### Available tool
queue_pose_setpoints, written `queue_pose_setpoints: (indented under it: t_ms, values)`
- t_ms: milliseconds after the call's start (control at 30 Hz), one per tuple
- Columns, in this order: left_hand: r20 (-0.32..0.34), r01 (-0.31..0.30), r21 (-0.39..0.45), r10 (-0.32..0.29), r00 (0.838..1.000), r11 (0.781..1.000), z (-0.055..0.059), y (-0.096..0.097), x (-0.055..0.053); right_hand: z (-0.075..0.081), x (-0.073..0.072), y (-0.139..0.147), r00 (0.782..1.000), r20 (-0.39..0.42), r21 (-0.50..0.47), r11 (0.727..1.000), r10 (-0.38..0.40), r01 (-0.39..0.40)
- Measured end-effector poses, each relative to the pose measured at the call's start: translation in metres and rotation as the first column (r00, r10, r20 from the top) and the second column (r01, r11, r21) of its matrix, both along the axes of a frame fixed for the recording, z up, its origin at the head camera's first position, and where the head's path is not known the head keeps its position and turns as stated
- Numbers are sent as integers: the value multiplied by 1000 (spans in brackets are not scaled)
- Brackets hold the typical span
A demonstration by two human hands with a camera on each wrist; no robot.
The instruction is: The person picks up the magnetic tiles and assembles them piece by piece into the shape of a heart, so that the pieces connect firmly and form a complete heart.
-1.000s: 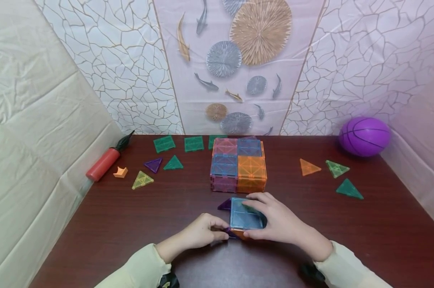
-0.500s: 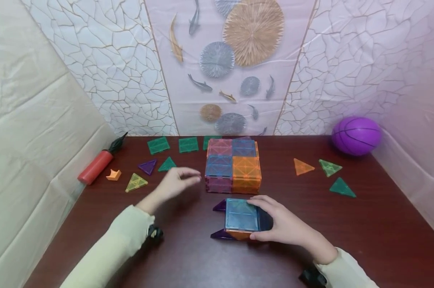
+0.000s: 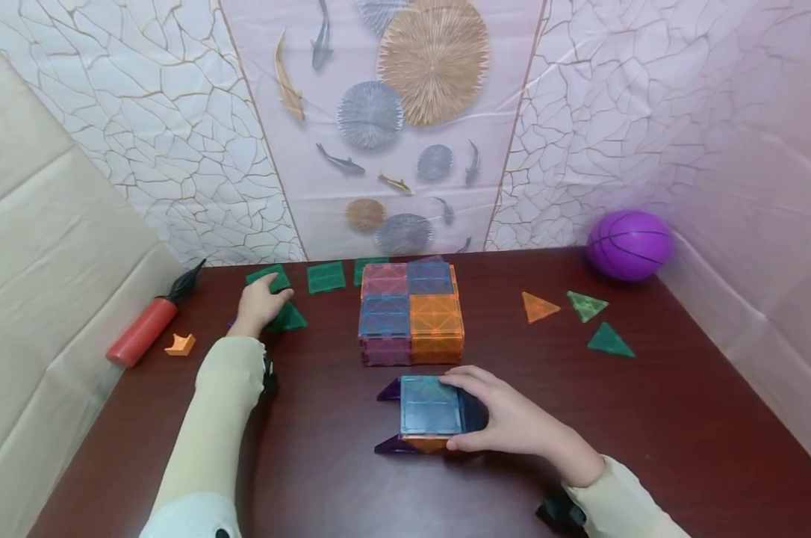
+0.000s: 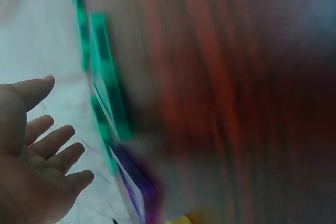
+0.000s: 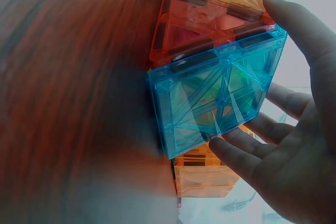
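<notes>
On the near table sits a small block of magnetic tiles point(image 3: 427, 403), its top light blue and its near side orange. Two purple triangle tiles point(image 3: 395, 446) stick out from its left side. My right hand point(image 3: 516, 420) holds this block, thumb at the near side and fingers at the far one. A blue square tile point(image 5: 218, 95) faces the palm in the right wrist view. At the back left my left hand point(image 3: 260, 305) hovers by a green triangle tile point(image 3: 293, 317) and a green rectangular tile point(image 3: 281, 277). Its fingers point(image 4: 67, 157) are spread, holding nothing.
A larger tile block point(image 3: 435, 317) in pink, blue and orange stands behind the small one. Orange point(image 3: 538, 307) and green triangle tiles point(image 3: 610, 341) lie at right, near a purple ball point(image 3: 630, 245). A red pump point(image 3: 143, 330) and an orange crown-shaped piece point(image 3: 180, 344) are at left.
My left hand has let go of a purple triangle at the small block and reached to the back-left tiles. My right hand stays on the block. The head view has turned rightward.
</notes>
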State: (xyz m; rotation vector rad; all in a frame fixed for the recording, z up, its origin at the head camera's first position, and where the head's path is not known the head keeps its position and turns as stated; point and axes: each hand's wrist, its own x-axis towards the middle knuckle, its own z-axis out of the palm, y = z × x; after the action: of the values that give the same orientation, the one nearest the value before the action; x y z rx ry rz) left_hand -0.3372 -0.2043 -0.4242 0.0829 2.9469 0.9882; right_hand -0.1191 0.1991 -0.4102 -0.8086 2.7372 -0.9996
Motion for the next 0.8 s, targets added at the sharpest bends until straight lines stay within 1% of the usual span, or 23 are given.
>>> queue_pose_setpoints:
  t_ms: [100, 167, 200, 267, 367, 467, 567, 700, 800]
  values:
    - [74, -28, -34, 30, 997, 999, -4, -13, -3, -2, -1, -2, 1000, -3, -7, 1000, 8, -8]
    - [113, -27, -62, 34, 993, 998, -5, -16, -4, -3, -1, -2, 1000, -9, -6, 1000, 10, -10]
    - [121, -27, -81, 37, 992, 996, -6, -17, -4, -3, -1, -1, 1000, -11, -7, 1000, 11, -11]
    - [116, -26, -111, 39, 992, 993, -7, -16, -5, -4, 0, 0, 1000, -16, -4, 1000, 8, -8]
    - [78, -19, -141, 30, 997, 990, -7, -14, -8, -3, 0, 2, 1000, -20, -3, 1000, -2, 1]
    - [48, 4, -142, 2, 999, 990, -7, -14, -13, -2, 0, 4, 1000, -19, -4, 1000, -13, 13]
    - [38, 25, -150, -20, 999, 988, -7, -16, -17, -1, 0, 5, 1000, -15, -10, 1000, -8, 8]
    - [43, 49, -188, -41, 998, 981, -6, -21, -20, -3, 1, 5, 1000, -10, -26, 1000, 4, -4]
    - [93, 86, -207, -68, 993, 975, -4, -25, -23, -3, 1, 4, 1000, 3, -29, 1000, 2, -2]
